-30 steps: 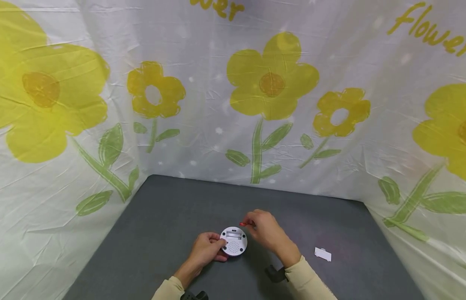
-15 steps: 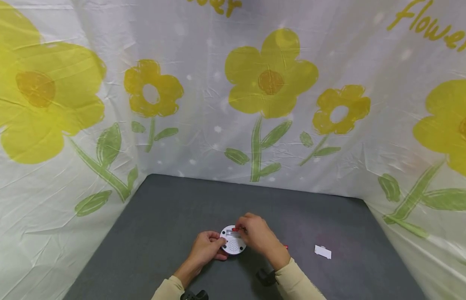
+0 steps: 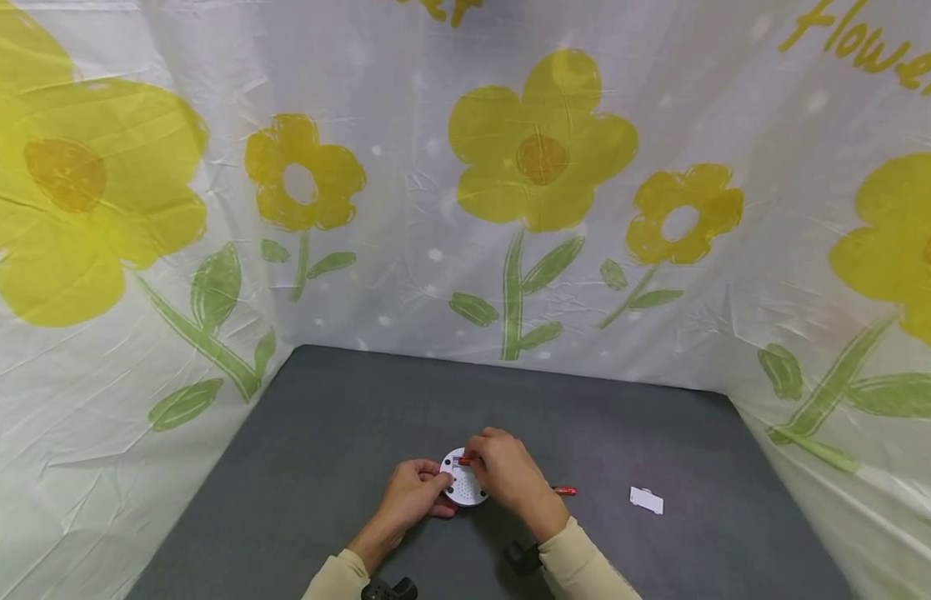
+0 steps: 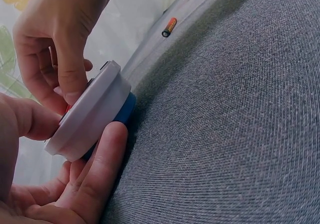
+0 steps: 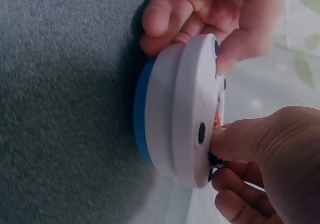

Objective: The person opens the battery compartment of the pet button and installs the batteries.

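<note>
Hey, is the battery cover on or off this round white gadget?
Off: the white cover lies apart on the table, and the gadget shows an uncovered slot.

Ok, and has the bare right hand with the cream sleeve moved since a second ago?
Yes, leftward: in the head view, the right hand is farther from the flat white rectangular cover on the dark grey table.

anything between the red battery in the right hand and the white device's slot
Nothing visible: the right hand holds the red battery at the open slot, the left hand grips the white device clear of the slot, and the white cover lies aside.
</note>
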The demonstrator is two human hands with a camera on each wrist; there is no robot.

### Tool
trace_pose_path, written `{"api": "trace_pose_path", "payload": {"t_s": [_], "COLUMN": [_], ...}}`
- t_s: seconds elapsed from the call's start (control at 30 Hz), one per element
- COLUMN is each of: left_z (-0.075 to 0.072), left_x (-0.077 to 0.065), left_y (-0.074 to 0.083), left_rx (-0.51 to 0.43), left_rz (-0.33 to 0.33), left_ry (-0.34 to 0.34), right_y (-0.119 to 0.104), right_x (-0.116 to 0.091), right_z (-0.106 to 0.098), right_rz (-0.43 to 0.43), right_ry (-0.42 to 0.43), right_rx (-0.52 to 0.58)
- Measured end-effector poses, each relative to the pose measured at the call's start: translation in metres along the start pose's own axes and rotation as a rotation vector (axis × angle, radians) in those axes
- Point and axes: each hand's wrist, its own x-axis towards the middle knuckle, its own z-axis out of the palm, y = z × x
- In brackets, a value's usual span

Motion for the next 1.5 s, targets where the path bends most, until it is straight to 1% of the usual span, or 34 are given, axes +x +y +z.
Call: {"api": "trace_pose_path", "payload": {"t_s": [0.3, 0.43, 0.53, 0.6, 0.67, 0.83, 0.9, 1.0, 1.07, 1.1, 1.23, 1.5], "left_z": [0.0, 0.0, 0.001, 0.001, 0.001, 0.001, 0.001, 0.001, 0.001, 0.001, 0.001, 0.0], "left_x": [-0.001, -0.002, -0.002, -0.002, -0.001, -0.001, -0.001, -0.003, -0.003, -0.003, -0.003, -0.003], "left_y": [0.003, 0.003, 0.003, 0.002, 0.002, 0.002, 0.002, 0.003, 0.004, 0.004, 0.004, 0.004], "left_rx": [-0.002, 0.002, 0.002, 0.0, -0.002, -0.006, -0.007, -0.007, -0.007, -0.007, -0.015, -0.011], "left_rz": [0.011, 0.007, 0.002, 0.003, 0.005, 0.012, 0.012, 0.006, 0.003, 0.002, 0.004, 0.0], "left_ry": [-0.004, -0.002, -0.001, -0.001, 0.0, 0.004, 0.003, -0.002, -0.006, -0.008, -0.013, -0.007], "right_y": [-0.001, 0.003, 0.008, 0.012, 0.016, 0.023, 0.024, 0.025, 0.025, 0.025, 0.025, 0.024], "right_x": [0.001, -0.001, -0.003, -0.004, -0.005, -0.006, -0.006, -0.008, -0.009, -0.009, -0.01, -0.01], "right_z": [0.002, -0.001, -0.005, -0.008, -0.01, -0.014, -0.014, -0.012, -0.011, -0.01, -0.006, 0.0], "right_rz": [0.007, -0.004, 0.009, 0.038, 0.082, 0.221, 0.292, 0.401, 0.466, 0.485, 0.505, 0.489], "right_ry": [0.002, 0.014, 0.033, 0.038, 0.024, -0.051, -0.089, -0.154, -0.184, -0.191, -0.183, -0.133], "right_rx": [0.034, 0.051, 0.067, 0.084, 0.113, 0.239, 0.311, 0.448, 0.532, 0.569, 0.623, 0.615]}}
